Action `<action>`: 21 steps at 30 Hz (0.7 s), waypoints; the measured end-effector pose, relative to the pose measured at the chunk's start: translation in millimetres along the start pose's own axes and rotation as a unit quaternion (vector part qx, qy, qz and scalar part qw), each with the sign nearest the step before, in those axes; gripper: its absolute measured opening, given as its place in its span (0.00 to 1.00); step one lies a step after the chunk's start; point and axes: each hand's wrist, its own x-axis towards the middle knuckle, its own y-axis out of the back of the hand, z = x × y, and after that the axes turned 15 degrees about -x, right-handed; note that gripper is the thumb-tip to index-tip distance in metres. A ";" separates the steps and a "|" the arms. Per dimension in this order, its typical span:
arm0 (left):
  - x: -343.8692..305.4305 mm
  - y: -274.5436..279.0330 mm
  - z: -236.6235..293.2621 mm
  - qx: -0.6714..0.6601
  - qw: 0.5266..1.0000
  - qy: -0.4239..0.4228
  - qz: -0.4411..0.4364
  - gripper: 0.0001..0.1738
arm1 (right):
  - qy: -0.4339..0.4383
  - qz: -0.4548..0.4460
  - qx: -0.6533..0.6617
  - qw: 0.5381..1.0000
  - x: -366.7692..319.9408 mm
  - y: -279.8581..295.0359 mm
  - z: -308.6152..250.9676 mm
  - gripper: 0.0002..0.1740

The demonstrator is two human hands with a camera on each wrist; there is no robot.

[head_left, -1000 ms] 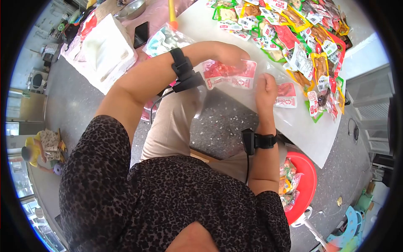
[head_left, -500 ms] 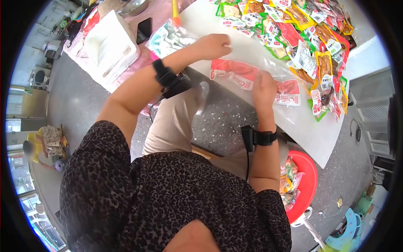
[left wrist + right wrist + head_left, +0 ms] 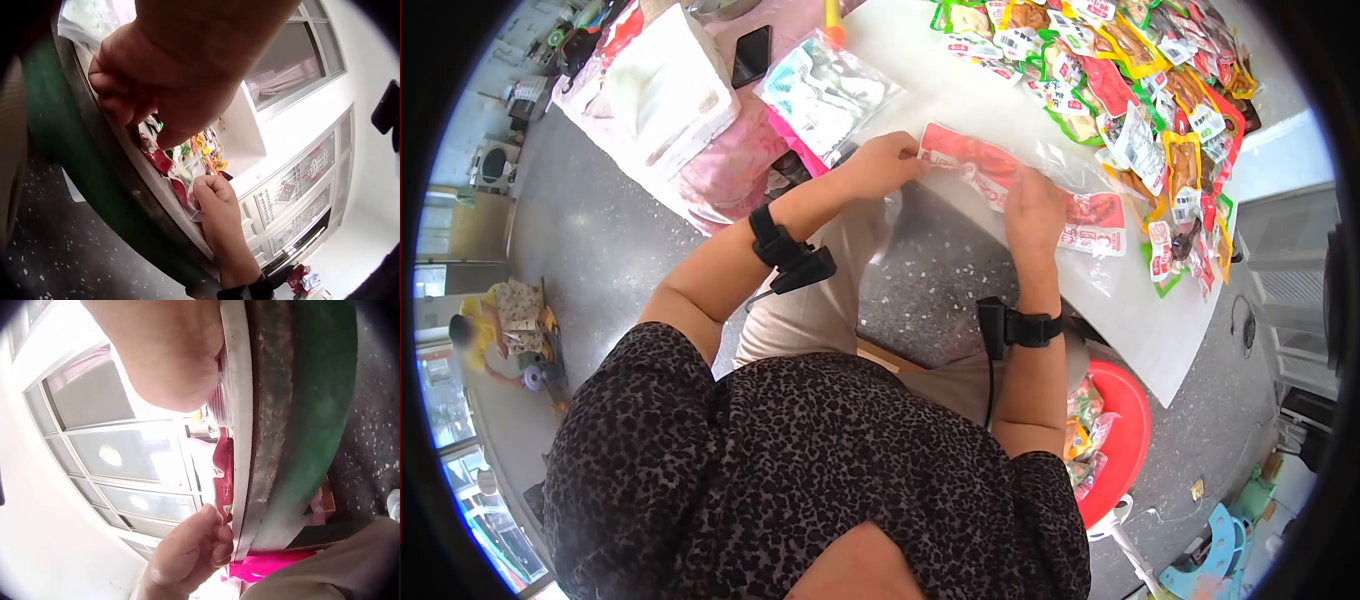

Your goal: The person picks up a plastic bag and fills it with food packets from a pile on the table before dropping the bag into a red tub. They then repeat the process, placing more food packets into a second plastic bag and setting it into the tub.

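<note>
Snack pile (image 3: 1140, 85) just beyond red packet (image 3: 963, 160)

head looks down; close wrist views share red packet (image 3: 223, 464).

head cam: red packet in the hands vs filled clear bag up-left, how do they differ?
The red packet is one flat red pouch with white print; the filled clear bag holds several pale teal-and-white packs. The red packet is held at the near edge, left hand pinching one end, right hand at the other; the filled clear bag lies untouched. Both rest on the white table.
</note>
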 end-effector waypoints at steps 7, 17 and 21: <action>12.7 -3.6 8.7 -0.485 0.849 0.199 -0.058 0.08 | -0.008 0.014 0.047 0.999 1.9 5.3 -1.5 0.08; 8.2 -10.4 16.3 -0.488 0.860 0.132 -0.076 0.11 | -0.074 0.026 0.152 0.985 3.4 4.5 6.1 0.07; 4.1 -16.7 20.0 -0.474 0.869 0.133 -0.052 0.12 | -0.035 -0.003 0.059 0.998 6.6 13.9 0.4 0.07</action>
